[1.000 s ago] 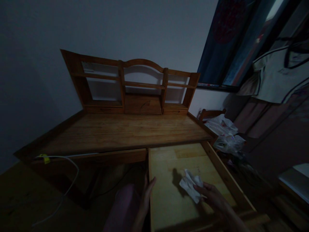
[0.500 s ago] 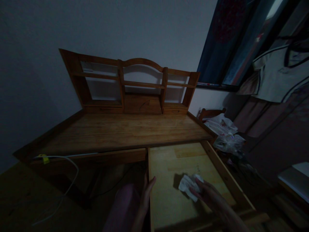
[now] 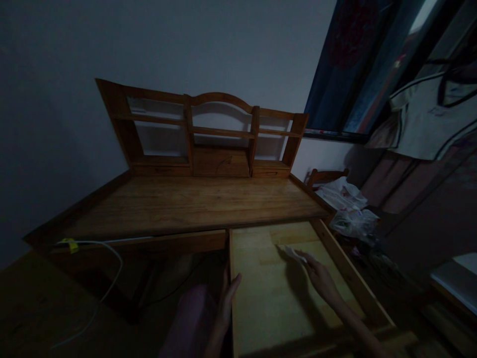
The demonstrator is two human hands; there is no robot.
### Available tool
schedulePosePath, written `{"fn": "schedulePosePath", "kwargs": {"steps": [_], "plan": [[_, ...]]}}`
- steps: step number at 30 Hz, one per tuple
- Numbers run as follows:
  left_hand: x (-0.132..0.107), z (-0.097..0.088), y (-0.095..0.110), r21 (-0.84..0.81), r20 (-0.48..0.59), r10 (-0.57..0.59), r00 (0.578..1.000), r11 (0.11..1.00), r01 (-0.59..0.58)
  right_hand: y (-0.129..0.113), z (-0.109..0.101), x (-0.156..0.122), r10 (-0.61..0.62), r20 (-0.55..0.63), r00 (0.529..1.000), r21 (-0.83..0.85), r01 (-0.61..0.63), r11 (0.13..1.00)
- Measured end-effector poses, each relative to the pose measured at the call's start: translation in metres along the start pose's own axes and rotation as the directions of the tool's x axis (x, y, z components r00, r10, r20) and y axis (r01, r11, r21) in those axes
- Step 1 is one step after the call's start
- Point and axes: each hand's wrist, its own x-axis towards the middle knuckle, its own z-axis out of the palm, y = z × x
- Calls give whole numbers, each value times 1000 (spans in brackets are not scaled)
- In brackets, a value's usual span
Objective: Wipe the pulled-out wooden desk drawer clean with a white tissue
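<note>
A pulled-out wooden drawer (image 3: 268,308) with a pale bottom sits under the right part of the desk. My right hand (image 3: 319,278) is over it, closed on a crumpled white tissue (image 3: 295,254). The tissue is near the drawer's back half, with a shadow beneath it on the drawer bottom. My left hand (image 3: 225,303) grips the drawer's left side wall, thumb over the rim; its other fingers are partly hidden in the dark.
The wooden desk (image 3: 208,199) carries a shelf unit (image 3: 219,130) against the wall. A white cable (image 3: 117,271) hangs off its left front. Plastic bags (image 3: 343,194) lie on a chair (image 3: 328,175) at right, near a hanging white shirt (image 3: 421,119). My knee (image 3: 194,313) is beside the drawer.
My right hand has moved with the tissue toward the back of the drawer, and the tissue now shows narrower. My left hand stays at the drawer wall.
</note>
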Motion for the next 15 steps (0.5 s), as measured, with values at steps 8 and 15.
{"fn": "schedulePosePath", "kwargs": {"steps": [8, 15], "plan": [[3, -2, -3, -45, -4, -18, 1000, 999, 18, -2, 65, -16, -189, 446, 875, -274, 334, 902], [2, -2, -1, -43, -5, -20, 1000, 999, 20, 1, 48, -9, -277, 624, 731, -334, 569, 751]]}}
